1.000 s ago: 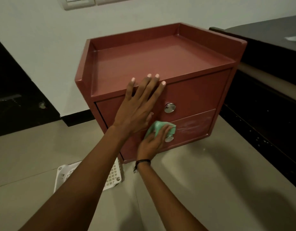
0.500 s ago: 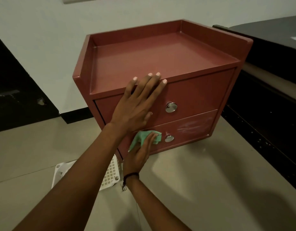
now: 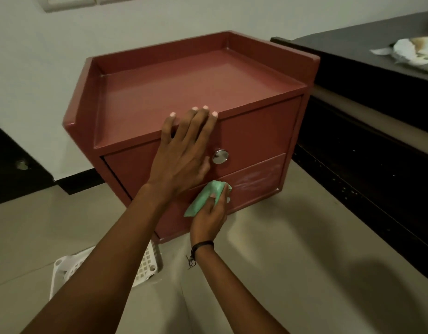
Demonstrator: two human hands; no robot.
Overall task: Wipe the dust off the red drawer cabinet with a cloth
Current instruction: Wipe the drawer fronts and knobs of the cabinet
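Observation:
The red drawer cabinet (image 3: pixel 184 92) stands on the floor against a white wall, with two drawers on its front. My left hand (image 3: pixel 181 155) lies flat on the upper drawer, fingertips over the top front edge, beside a chrome knob (image 3: pixel 220 156). My right hand (image 3: pixel 209 219) presses a green cloth (image 3: pixel 205 198) against the lower drawer and covers its knob. A pale dusty smear (image 3: pixel 258 179) shows on the lower drawer to the right of the cloth.
A dark low unit (image 3: pixel 367 131) runs along the right, close to the cabinet's side, with a crumpled white item (image 3: pixel 410 53) on top. A white plastic basket (image 3: pixel 102 271) lies on the beige tiled floor (image 3: pixel 292 249) under my left forearm.
My right hand with the cloth slid left along the lower drawer, then came back right over its knob. My left hand stayed on the upper drawer. The view shifted slightly.

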